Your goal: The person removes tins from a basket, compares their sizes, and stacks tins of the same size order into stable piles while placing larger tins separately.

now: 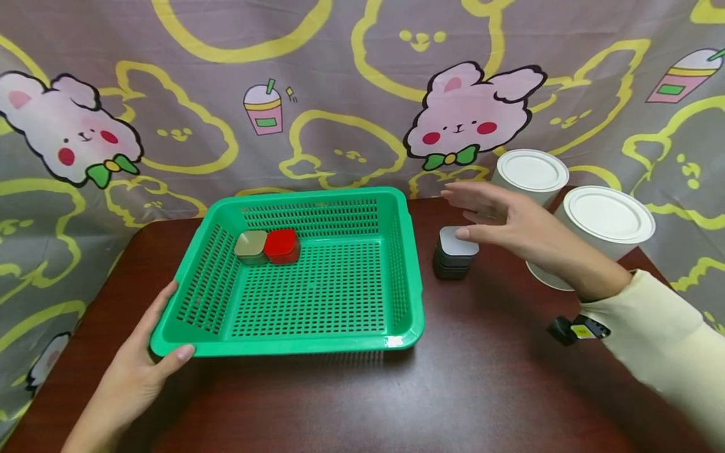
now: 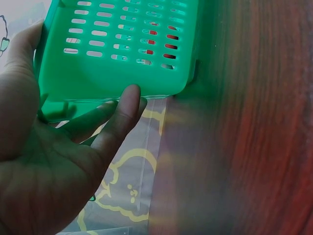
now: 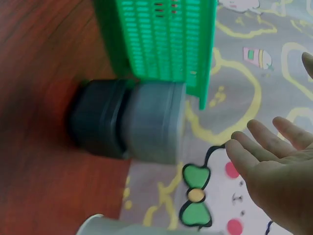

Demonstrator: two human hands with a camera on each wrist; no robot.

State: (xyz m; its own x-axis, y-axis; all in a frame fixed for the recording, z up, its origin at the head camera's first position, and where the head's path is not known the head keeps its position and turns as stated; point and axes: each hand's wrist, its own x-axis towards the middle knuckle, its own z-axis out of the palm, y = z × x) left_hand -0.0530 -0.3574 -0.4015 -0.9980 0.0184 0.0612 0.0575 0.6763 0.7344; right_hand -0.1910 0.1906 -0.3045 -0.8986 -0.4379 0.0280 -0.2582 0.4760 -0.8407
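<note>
My left hand (image 1: pixel 133 365) holds the near left corner of a green plastic basket (image 1: pixel 417 289), thumb on its rim and fingers along the outer side. Inside the basket, toward its back left, a beige-lidded small box (image 1: pixel 251 245) sits beside a red one (image 1: pixel 282 245). Right of the basket stand two stacked small boxes, a grey one (image 3: pixel 156 122) on top of a black one (image 3: pixel 95 117). Above and just right of that stack, my right hand (image 1: pixel 506 217) hovers with fingers extended and nothing in it; the right wrist view shows a gap between hand and stack.
Two white lidded tubs (image 1: pixel 532 170) stand at the back right, behind my right forearm. A patterned cloth (image 1: pixel 340 75) hangs along the far edge of the dark wooden table (image 1: pixel 498 390). A small black device (image 1: pixel 578 330) is attached at my right sleeve.
</note>
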